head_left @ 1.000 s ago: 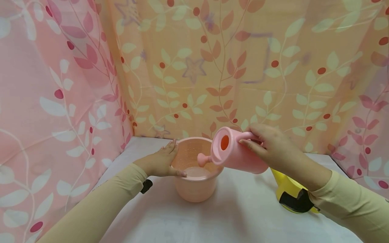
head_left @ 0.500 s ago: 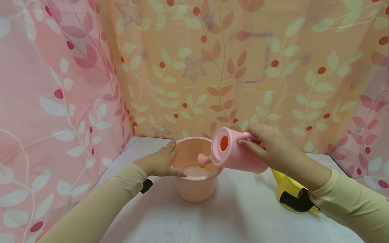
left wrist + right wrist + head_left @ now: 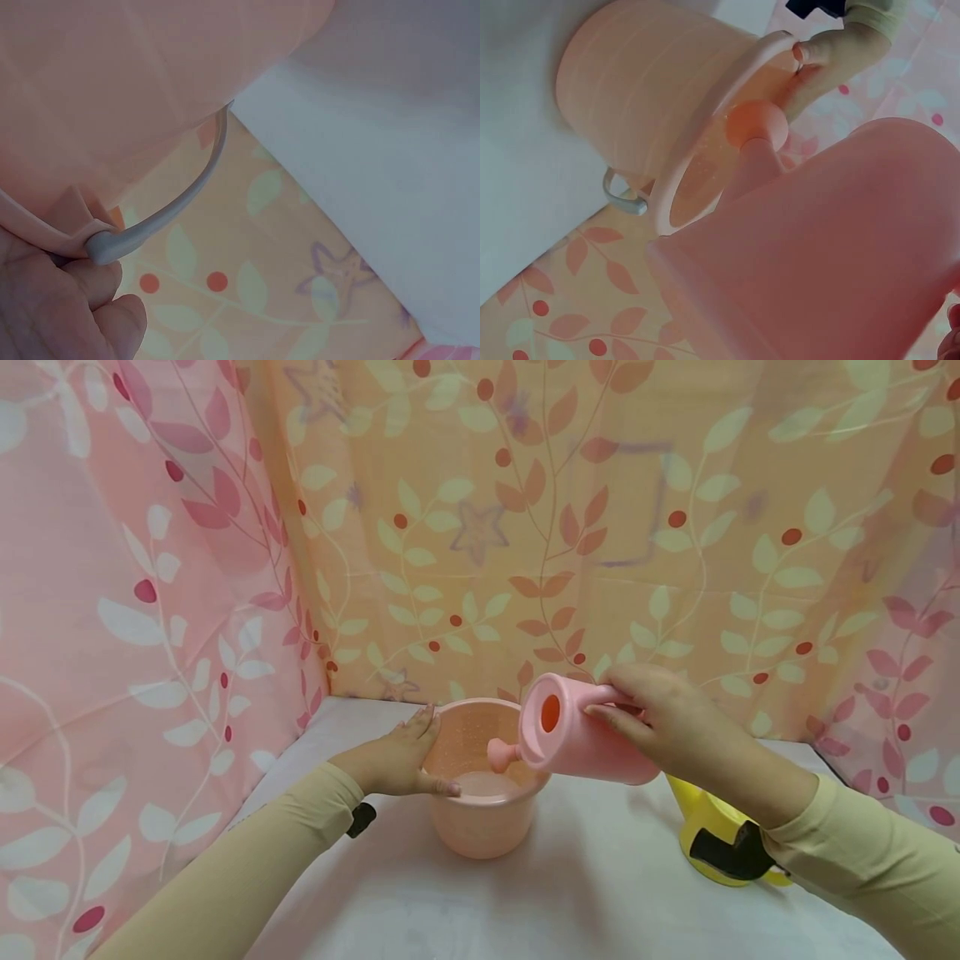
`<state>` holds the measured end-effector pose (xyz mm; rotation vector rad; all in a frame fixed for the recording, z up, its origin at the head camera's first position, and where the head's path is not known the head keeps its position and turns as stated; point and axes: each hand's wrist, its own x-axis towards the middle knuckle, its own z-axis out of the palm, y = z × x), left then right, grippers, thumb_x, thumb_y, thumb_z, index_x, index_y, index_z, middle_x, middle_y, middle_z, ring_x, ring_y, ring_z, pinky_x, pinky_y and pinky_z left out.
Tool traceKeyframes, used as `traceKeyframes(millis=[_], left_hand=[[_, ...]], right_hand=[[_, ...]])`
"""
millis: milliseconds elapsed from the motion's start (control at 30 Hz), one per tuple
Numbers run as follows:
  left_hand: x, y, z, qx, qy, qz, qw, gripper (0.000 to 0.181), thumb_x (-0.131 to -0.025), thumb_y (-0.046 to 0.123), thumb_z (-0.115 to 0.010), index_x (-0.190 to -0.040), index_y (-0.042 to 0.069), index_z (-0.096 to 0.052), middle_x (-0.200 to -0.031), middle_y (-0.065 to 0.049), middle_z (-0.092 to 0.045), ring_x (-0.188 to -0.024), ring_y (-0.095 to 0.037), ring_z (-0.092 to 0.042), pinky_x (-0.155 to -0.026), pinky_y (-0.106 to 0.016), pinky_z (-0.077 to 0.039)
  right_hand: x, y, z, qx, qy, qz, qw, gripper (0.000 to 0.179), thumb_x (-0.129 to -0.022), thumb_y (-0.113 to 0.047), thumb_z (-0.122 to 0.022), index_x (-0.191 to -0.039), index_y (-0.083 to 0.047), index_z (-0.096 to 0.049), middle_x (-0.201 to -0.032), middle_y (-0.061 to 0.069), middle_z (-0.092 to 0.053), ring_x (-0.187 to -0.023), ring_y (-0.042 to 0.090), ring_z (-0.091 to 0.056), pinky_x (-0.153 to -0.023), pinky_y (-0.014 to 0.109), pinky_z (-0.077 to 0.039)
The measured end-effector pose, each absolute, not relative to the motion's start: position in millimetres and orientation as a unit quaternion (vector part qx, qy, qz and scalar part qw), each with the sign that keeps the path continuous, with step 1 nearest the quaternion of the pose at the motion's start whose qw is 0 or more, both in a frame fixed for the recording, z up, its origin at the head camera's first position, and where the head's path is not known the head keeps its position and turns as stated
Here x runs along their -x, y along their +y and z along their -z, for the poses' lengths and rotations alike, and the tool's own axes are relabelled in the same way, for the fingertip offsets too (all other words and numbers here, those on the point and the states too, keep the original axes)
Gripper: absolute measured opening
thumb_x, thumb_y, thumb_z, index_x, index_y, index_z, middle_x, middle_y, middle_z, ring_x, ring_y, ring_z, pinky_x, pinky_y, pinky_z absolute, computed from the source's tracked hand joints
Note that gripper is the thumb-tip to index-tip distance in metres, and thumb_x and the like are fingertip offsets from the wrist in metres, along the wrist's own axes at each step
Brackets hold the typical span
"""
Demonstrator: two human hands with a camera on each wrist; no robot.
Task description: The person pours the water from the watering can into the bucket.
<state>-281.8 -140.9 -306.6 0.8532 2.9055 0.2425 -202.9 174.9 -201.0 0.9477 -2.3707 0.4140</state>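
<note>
In the head view, a peach plastic bucket [image 3: 483,831] stands on the white surface, its inner wall speckled with small droplets. My left hand [image 3: 393,758] holds its left rim, thumb over the near edge. The left wrist view shows bent fingers [image 3: 112,307] under the rim beside the grey bail handle [image 3: 176,217]. With my right hand [image 3: 667,714] I grip the handle of a pink watering can [image 3: 600,747], tipped on its side toward the bucket. Its sprinkler head [image 3: 757,126] points into the bucket's mouth. An orange-looking opening shows on the can's top.
A yellow container [image 3: 712,839] stands at the right, partly hidden behind my right wrist and a black wrist device [image 3: 731,853]. Leaf-patterned cloth [image 3: 480,593] walls off the back and both sides of the white surface [image 3: 450,910].
The watering can and my right hand have shifted very slightly left and up. My left hand and the bucket have stayed in place.
</note>
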Motion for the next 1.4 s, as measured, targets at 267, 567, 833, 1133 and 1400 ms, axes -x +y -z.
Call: traceKeyframes(millis=[267, 567, 833, 1133, 1400], left_hand=[[281.1, -141.0, 305.9, -0.281, 0.955, -0.084, 0.052, 0.119, -0.07, 0.076, -0.051, -0.143, -0.007, -0.009, -0.15, -0.023, 0.001, -0.139, -0.031, 0.0, -0.11, -0.048, -0.012], [281.9, -140.9, 307.4, -0.28, 0.954, -0.089, 0.052, 0.119, -0.069, 0.076, -0.052, -0.143, -0.007, -0.008, -0.15, -0.022, 0.002, -0.139, -0.031, 0.0, -0.11, -0.049, -0.011], [281.9, -140.7, 308.3, -0.276, 0.956, -0.084, 0.051, 0.12, -0.069, 0.077, -0.051, -0.143, -0.006, -0.008, -0.15, -0.022, 0.001, -0.139, -0.031, 0.0, -0.11, -0.048, -0.011], [283.1, -141.1, 309.1, -0.274, 0.957, -0.082, 0.05, 0.12, -0.069, 0.078, -0.05, -0.144, -0.006, -0.007, -0.151, -0.021, 0.002, -0.139, -0.029, 0.002, -0.11, -0.048, -0.011], [283.1, -140.6, 309.6, -0.272, 0.957, -0.08, 0.052, 0.121, -0.068, 0.079, -0.049, -0.144, -0.005, -0.007, -0.151, -0.021, 0.002, -0.139, -0.028, 0.002, -0.11, -0.047, -0.011]], right_hand=[[200.8, 174.0, 199.3, -0.35, -0.886, -0.146, 0.266, 0.019, -0.076, -0.007, -0.072, -0.079, -0.015, -0.056, -0.07, -0.007, -0.05, -0.068, 0.011, -0.045, -0.056, 0.026, -0.043], [201.1, 174.1, 199.9, -0.364, -0.88, -0.137, 0.272, 0.02, -0.075, -0.008, -0.074, -0.08, -0.014, -0.056, -0.074, -0.006, -0.053, -0.07, 0.011, -0.047, -0.06, 0.028, -0.045], [202.6, 174.6, 202.2, -0.382, -0.87, -0.134, 0.28, 0.024, -0.074, -0.01, -0.075, -0.078, -0.014, -0.052, -0.071, -0.007, -0.049, -0.068, 0.009, -0.044, -0.057, 0.024, -0.043], [205.3, 175.5, 202.6, -0.394, -0.865, -0.129, 0.281, 0.024, -0.075, -0.011, -0.075, -0.078, -0.014, -0.052, -0.069, -0.007, -0.048, -0.068, 0.009, -0.045, -0.057, 0.025, -0.043], [205.2, 175.1, 200.9, -0.383, -0.877, -0.12, 0.264, 0.021, -0.077, -0.013, -0.074, -0.079, -0.015, -0.053, -0.07, -0.007, -0.049, -0.068, 0.009, -0.046, -0.058, 0.026, -0.043]])
